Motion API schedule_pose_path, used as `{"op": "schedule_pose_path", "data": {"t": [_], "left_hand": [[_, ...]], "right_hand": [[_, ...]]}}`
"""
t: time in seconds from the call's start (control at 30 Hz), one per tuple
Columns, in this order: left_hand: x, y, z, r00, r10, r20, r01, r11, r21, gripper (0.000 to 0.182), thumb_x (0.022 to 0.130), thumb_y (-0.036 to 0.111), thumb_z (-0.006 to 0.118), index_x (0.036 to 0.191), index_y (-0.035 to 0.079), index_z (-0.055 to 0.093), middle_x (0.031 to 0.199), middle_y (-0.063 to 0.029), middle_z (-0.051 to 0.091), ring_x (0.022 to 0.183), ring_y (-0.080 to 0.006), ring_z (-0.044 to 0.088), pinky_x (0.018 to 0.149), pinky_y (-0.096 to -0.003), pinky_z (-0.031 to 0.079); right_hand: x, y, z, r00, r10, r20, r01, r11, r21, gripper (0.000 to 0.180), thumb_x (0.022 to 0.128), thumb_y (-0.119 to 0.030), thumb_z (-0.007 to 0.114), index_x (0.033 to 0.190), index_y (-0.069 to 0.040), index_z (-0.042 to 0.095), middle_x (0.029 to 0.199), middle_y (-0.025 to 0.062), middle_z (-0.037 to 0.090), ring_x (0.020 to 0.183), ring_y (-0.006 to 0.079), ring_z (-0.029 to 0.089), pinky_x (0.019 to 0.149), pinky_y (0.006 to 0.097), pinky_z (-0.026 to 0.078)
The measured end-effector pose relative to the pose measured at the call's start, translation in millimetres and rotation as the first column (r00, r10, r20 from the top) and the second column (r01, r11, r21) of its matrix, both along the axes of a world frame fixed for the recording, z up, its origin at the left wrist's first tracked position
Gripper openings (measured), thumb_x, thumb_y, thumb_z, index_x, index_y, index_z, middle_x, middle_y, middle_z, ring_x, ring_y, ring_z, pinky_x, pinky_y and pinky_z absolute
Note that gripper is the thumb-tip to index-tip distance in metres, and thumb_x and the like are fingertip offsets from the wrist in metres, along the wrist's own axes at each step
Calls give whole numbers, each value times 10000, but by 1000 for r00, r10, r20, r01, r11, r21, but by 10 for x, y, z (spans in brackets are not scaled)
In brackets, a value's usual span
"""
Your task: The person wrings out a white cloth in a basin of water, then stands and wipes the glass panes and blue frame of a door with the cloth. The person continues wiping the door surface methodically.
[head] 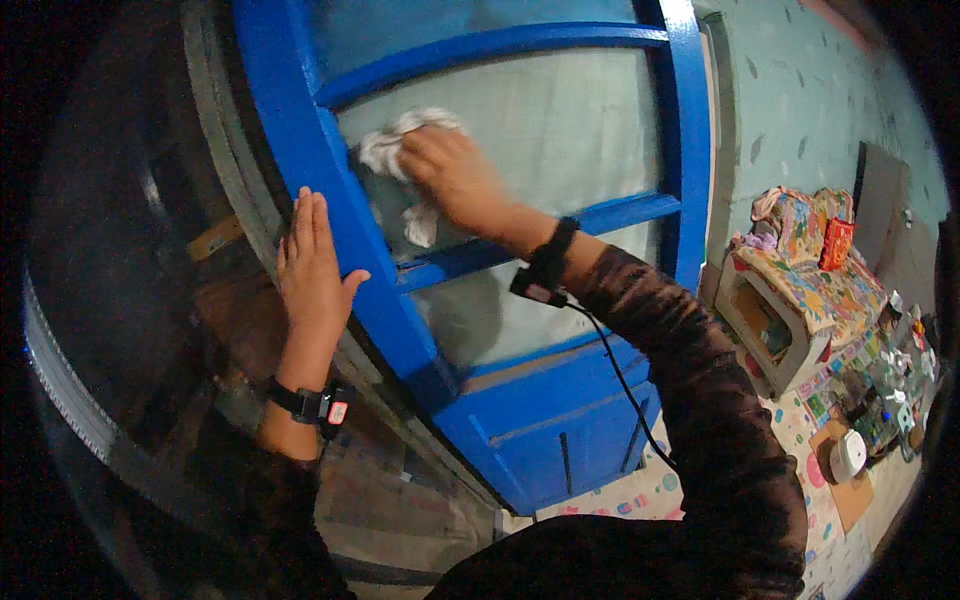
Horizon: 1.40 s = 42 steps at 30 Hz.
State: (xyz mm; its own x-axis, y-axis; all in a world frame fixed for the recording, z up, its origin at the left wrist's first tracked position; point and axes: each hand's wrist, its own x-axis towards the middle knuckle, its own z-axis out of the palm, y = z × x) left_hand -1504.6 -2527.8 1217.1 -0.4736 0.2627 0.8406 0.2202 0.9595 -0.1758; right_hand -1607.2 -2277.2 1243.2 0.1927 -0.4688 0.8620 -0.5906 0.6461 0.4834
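A blue painted door (555, 420) with framed glass panes stands before me. My right hand (454, 176) grips a crumpled white cloth (390, 150) against the left part of a glass pane (570, 127); part of the cloth hangs down below the hand. To its left, my left hand (311, 259) lies flat along the edge of the door's blue stile, fingers pointing up and holding nothing. Both wrists wear black straps with small devices, and a black cable runs from the right one.
At the right, a patterned-cloth-covered seat (840, 292) bears a red packet (836, 244). Many small items and a white rounded object (848, 456) lie on the patterned floor covering. A wooden frame (225, 135) and a dark area are left of the door.
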Motion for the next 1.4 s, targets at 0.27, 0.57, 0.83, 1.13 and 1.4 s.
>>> {"op": "schedule_pose_path", "data": {"t": [0.27, 0.57, 0.83, 1.13, 1.4], "left_hand": [[-9, 63, 25, 999, -41, -5, 41, 999, 17, 1156, 673, 115, 917, 1603, 47, 233, 1697, -136, 174, 1507, -363, 311, 1179, -463, 360], [-33, 50, 26, 999, -40, -23, 40, 999, 3, 1124, 682, 139, 919, 1594, 40, 268, 1685, -149, 210, 1501, -364, 327, 1190, -448, 355], [-27, 31, 37, 996, -90, -7, 90, 996, 12, 1123, 680, 104, 916, 1590, 20, 263, 1683, -170, 199, 1501, -392, 312, 1194, -457, 350], [-34, 20, 20, 998, -52, -35, 52, 999, 4, 1163, 681, 144, 923, 1611, 60, 231, 1694, -140, 197, 1512, -361, 306, 1179, -495, 336], [-23, -35, 8, 998, 20, -57, -21, 999, -27, 1187, 679, 245, 918, 1626, 106, 215, 1700, -106, 191, 1504, -320, 335, 1187, -507, 314]], "right_hand": [[269, 2155, 152, 915, -404, 2, 365, 823, -435, 443, 879, -70, 616, 1301, 24, 521, 1335, 241, 541, 1257, 433, 519, 1100, 488, 422], [306, 2174, 41, 887, -424, 183, 451, 711, -540, 304, 914, -108, 582, 1177, 32, 522, 1153, 246, 573, 1114, 440, 564, 961, 490, 493], [397, 1902, -949, 883, -218, 416, 455, 616, -643, 362, 888, -8, 581, 1232, 48, 484, 1240, 295, 520, 1187, 493, 516, 1000, 510, 468], [71, 803, -777, 975, -102, 196, 205, 741, -639, 559, 861, 73, 502, 1418, 60, 462, 1496, 312, 425, 1430, 488, 371, 1211, 528, 285], [369, -130, -694, 965, -9, 261, 23, 998, -52, 321, 884, -89, 572, 1190, -20, 640, 1324, 170, 560, 1302, 381, 498, 1127, 482, 393]]}}
